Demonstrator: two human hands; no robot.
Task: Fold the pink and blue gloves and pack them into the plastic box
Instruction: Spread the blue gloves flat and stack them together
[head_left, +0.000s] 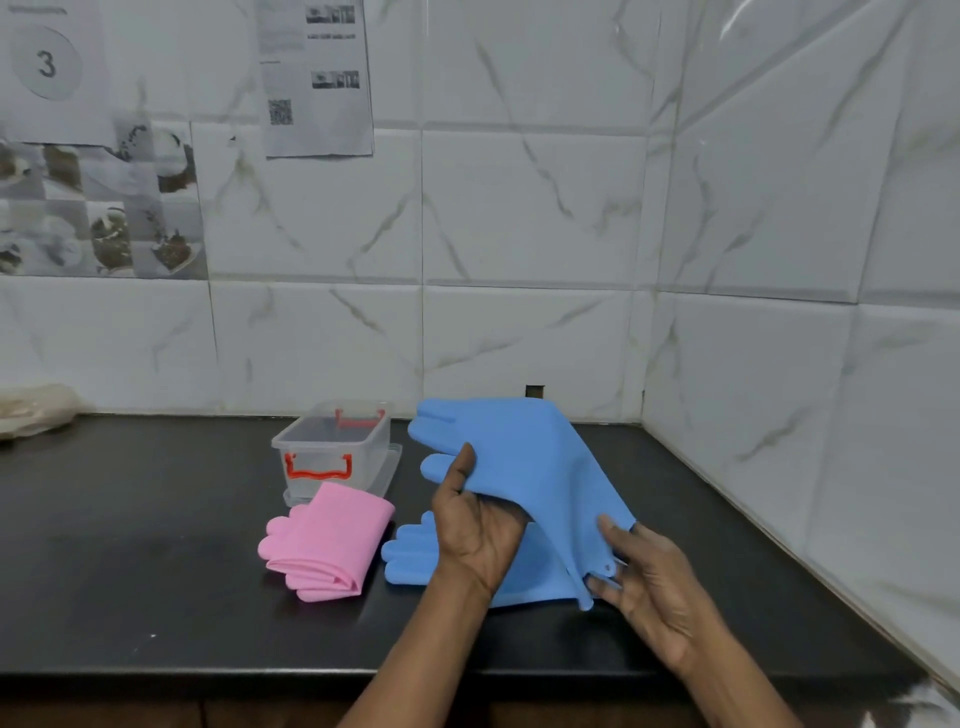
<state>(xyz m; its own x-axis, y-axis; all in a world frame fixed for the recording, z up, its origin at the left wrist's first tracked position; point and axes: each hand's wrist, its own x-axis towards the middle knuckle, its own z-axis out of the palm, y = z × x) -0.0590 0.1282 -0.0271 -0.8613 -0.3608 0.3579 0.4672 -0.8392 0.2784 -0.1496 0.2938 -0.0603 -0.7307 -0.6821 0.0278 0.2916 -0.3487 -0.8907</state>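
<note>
Black counter (130, 597) bears an empty-looking box (363, 460), folded pink gloves (332, 540) just before it, unpacked. Left hand (478, 535) and right hand (649, 592) both clutch one raised blue glove (530, 457); its folding and all packing remain.

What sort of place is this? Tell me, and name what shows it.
Probably a kitchen corner: a dark countertop runs into marble-look wall tiles, with food-picture tiles on the left. The printed sheet with a QR code hints at a staged recording spot.

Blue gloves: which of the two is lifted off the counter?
The upper blue glove, gripped by the left hand and right hand. The lower blue glove lies flat on the counter.
</note>
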